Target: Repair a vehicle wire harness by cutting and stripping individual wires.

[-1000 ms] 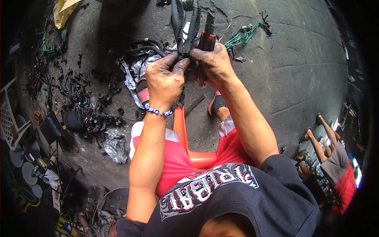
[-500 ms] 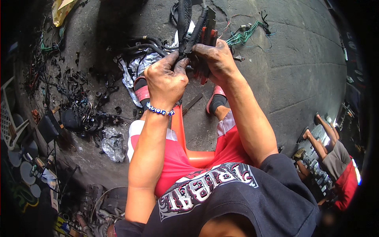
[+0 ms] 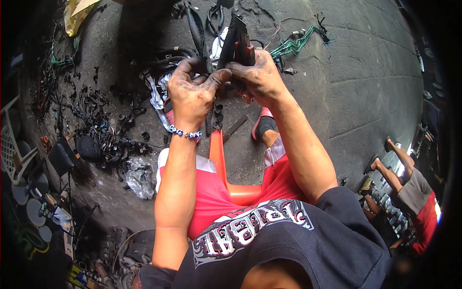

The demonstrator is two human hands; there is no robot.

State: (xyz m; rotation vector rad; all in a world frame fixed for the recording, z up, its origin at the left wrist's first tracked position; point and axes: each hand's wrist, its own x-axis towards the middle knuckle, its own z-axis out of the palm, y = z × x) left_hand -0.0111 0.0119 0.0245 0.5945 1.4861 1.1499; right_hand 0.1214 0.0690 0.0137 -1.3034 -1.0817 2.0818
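Black corrugated tubing of a wire harness (image 3: 196, 30) hangs in front of me, splitting into strands between my hands. My left hand (image 3: 193, 91), with a blue-and-white bead bracelet at the wrist, is closed round one strand, its thumb reaching toward my right hand. A dark loose end dangles below it. In my closed right hand (image 3: 257, 77) is a red-and-black tool with a flat dark end (image 3: 242, 36), pressed alongside another corrugated strand (image 3: 228, 45). The fingers hide most of the tool, so its exact kind is unclear.
An orange-red seat (image 3: 240, 192) shows between my legs. Black connector scraps (image 3: 103, 115) litter the floor at left, near a clear plastic bag (image 3: 139, 177). Green wires (image 3: 301, 43) lie at far right of the harness. Another person (image 3: 414, 188) is at the right edge.
The strands have spread apart, with my left hand shifting slightly left and down. A loose dark end now shows below it. My right hand stays nearly in place with the tool.
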